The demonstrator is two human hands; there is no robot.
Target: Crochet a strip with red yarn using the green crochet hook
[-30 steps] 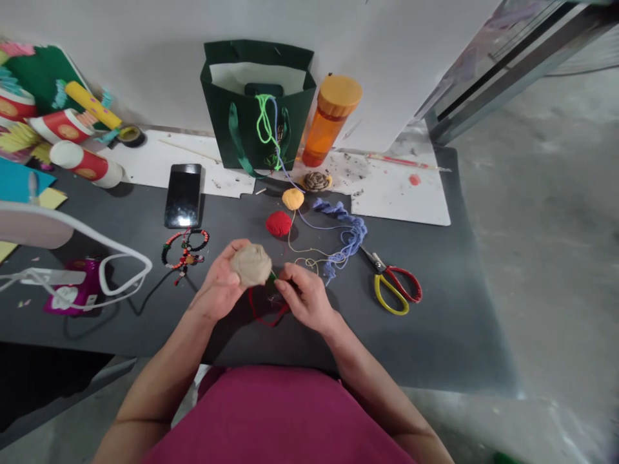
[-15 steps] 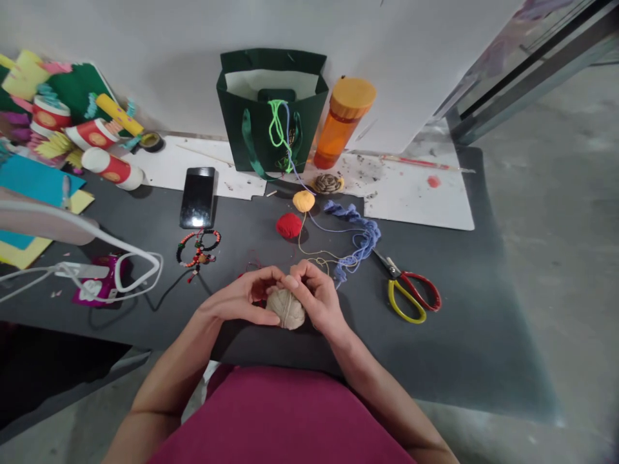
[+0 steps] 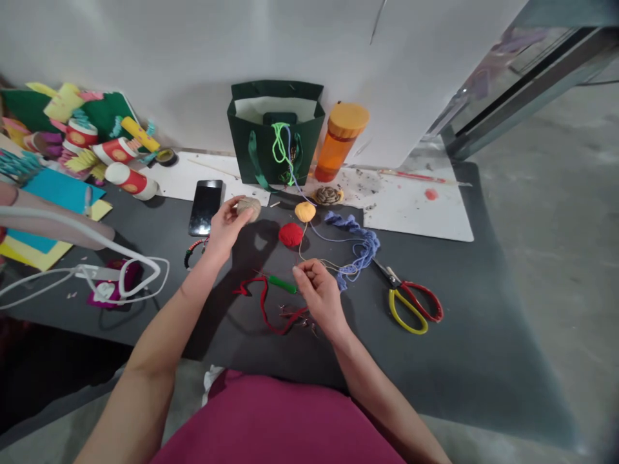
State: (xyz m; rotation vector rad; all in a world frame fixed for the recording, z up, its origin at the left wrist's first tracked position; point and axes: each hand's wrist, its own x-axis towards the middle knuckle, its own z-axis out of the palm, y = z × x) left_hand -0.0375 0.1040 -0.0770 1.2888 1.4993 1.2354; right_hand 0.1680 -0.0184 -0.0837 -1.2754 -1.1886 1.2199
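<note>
Left of upper centre, the left hand point(image 3: 226, 227) grasps the beige yarn ball point(image 3: 249, 208); a light hold should spare its windings. Mid-frame, the right hand point(image 3: 320, 293) curls, whether around a strand I cannot tell; it should clear the green-handled tool point(image 3: 282, 284).

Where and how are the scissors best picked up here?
Probably by the yellow loop and red loop, with the right hand coming from the near right: the scissors lie flat, loops facing that way, blades pointing away-left toward the blue-violet yarn.
</note>
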